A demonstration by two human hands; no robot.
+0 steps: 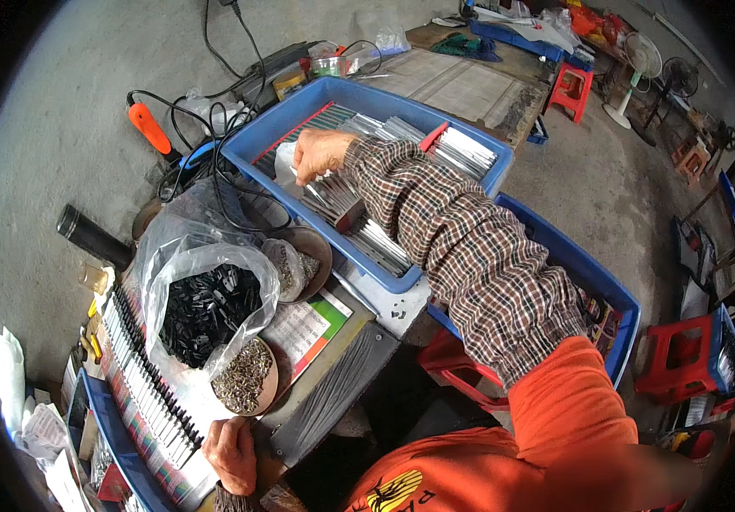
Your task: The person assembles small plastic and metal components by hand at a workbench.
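Note:
My right hand (320,154) reaches over a blue plastic tray (252,154), its fingers closed in a pinch beside a crumpled whitish sheet (285,167). What lies between the fingertips is too small to make out. Slim silvery metal strips (461,154) fill the tray in bundles, with red dividers among them. Low on the left, my left hand (229,456) rests at the table edge with curled fingers; anything inside them is hidden. It is near the end of a long row of white pieces with black ends (150,375) and a round dish (245,375) of small metal parts.
A clear bag of black plastic parts (210,311) stands beside another small bag (291,269) of metal bits. Cables and an orange-handled tool (150,128) lie by the wall. A second blue tray (624,341) sits under my right arm, near a red stool (461,363).

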